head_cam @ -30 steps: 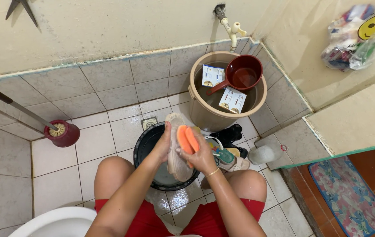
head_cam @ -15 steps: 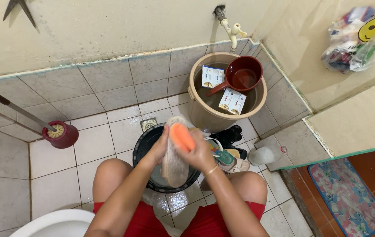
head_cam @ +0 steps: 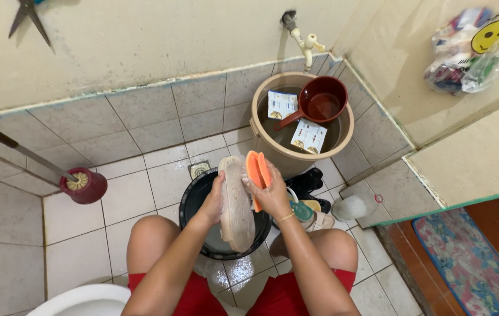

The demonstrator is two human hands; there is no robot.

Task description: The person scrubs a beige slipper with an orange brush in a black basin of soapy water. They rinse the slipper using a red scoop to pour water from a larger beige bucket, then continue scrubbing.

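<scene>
Left hand point(head_cam: 214, 202) grips a beige shoe point(head_cam: 236, 205), right hand point(head_cam: 273, 196) wraps an orange brush point(head_cam: 256, 172); two white-blue square packets point(head_cam: 282, 104) float in the tan bucket point(head_cam: 273, 153).

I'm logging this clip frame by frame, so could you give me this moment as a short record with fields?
Setting: tiled bathroom floor
Left hand: grips a beige shoe, sole up
Right hand: holds an orange brush against the shoe's edge
Below: black basin
Behind: tan bucket of water with a red dipper
Beside right knee: more shoes
Left: toilet brush holder
</scene>
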